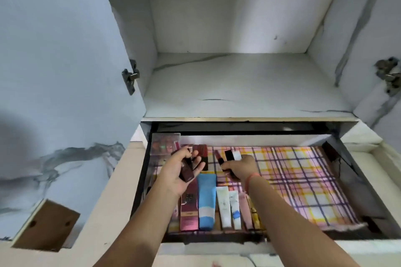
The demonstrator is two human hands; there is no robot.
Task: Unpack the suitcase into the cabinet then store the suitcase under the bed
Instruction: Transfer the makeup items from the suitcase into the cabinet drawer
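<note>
Head-level view down into a white marble-patterned cabinet [238,84], both doors open wide. Below its shelf, a drawer [217,236] drawn far out, floor covered by a pink, yellow and purple plaid liner [303,180]. No suitcase in view.

Over the drawer's left half, left hand [181,172], palm up, grip curled loosely round a slim dark red box [188,173]. Just beside it, right hand [243,168], palm down, grip clamped on a small bundle of sticks [229,155]: one black, one dark red, one white, ends fanned toward the drawer's back.

Under the forearms, a neat row lying lengthwise near the front: maroon carton [189,212], blue tube [207,201], two white tubes [224,208], then pink and yellow items partly hidden by the right wrist. At the back left corner, a clear case [166,144], contents blurred.

Likely trouble from here:
- Loose hold on the dark red box; a slip onto the row below, tubes knocked askew.
- Several sticks pinched at once; on release, probably rolling or scattering across the liner rather than lining up.
- Liner frayed at the front right; likely to bunch under a sliding item.
- Forearms low over the row; a chance of sweeping tubes aside on withdrawal.
- Drawer far out; possible sag under a downward press on its front.
</note>
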